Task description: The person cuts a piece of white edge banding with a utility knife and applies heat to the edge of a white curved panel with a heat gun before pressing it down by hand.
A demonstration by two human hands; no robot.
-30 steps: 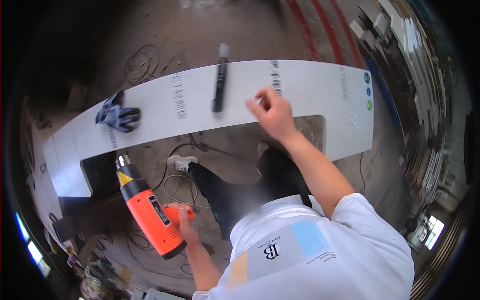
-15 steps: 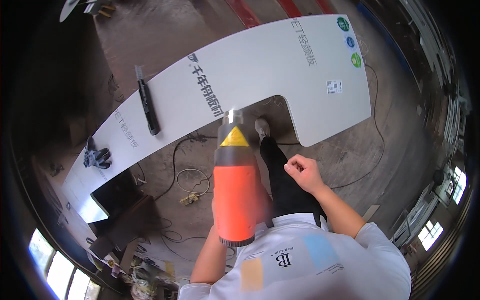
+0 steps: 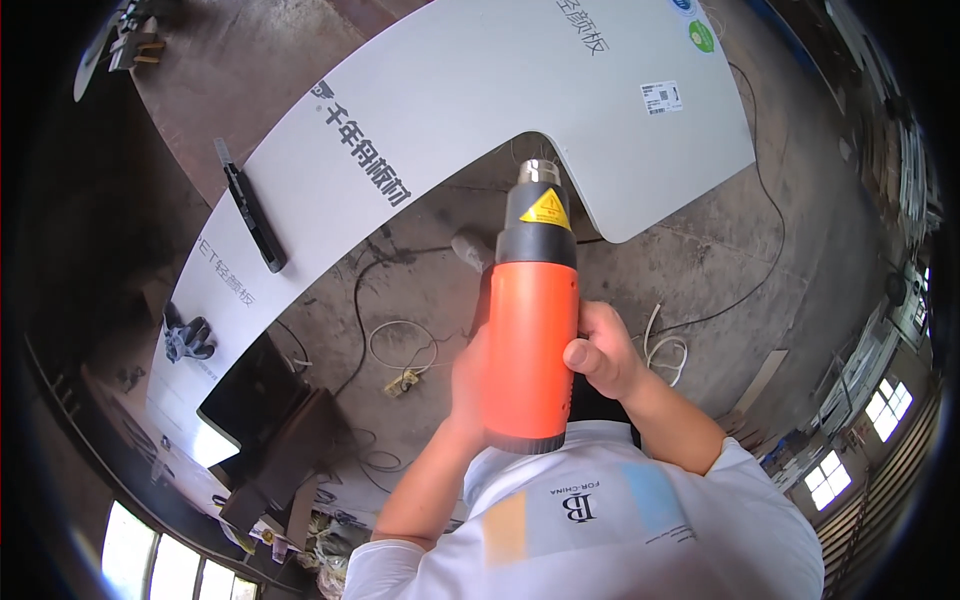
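Note:
An orange heat gun (image 3: 530, 350) with a black collar, a metal nozzle and a yellow warning triangle is held up in front of my chest, its nozzle pointing away. My left hand (image 3: 468, 385) grips it from below on the left, with most of the fingers hidden behind the body. At its right side is my right hand (image 3: 605, 350), the thumb against the housing and the fingers curled, their tips out of sight behind it. Beyond lies a large curved white board (image 3: 470, 90), bearing a black utility knife (image 3: 255, 215) and a dark glove (image 3: 188, 338).
A black cable (image 3: 358, 310) snakes across the concrete floor under the board. Near a pale coiled cord (image 3: 400, 345) sits a yellowish power strip (image 3: 402, 383). Dark boxes (image 3: 260, 420) stand under the board's left end, and stacked long strips (image 3: 815, 430) lie along the right.
The heat gun has shifted right in view, its yellow triangle now clearly visible. My right hand has come up from beside my leg to the gun's side. The view has tilted, moving the board upward.

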